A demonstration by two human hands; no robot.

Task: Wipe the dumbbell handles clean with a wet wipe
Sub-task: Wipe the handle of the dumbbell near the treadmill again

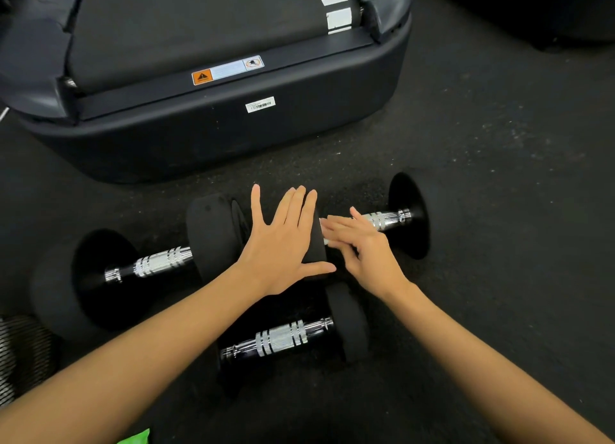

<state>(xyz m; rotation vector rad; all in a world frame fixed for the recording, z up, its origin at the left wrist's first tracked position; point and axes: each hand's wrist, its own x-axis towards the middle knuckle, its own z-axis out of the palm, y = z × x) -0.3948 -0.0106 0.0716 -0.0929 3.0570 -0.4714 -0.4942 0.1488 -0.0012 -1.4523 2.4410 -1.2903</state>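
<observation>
The left hand point(283, 244) presses flat on the dumbbell point(392, 219) beside the treadmill point(213, 137); the blurred right hand point(362, 247) rubs its handle, grip unclear. Next move, I think: wiping toward the far plate.

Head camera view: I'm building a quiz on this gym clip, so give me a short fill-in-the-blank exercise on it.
1. The left hand rests flat on a black dumbbell ____.
2. The right hand covers a shiny chrome handle with something ____ under its fingers.
3. The number of chrome dumbbell handles in view is ____.
4. The black treadmill carries a warning sticker that is partly ____.

Missing words: weight; white; three; orange
</observation>
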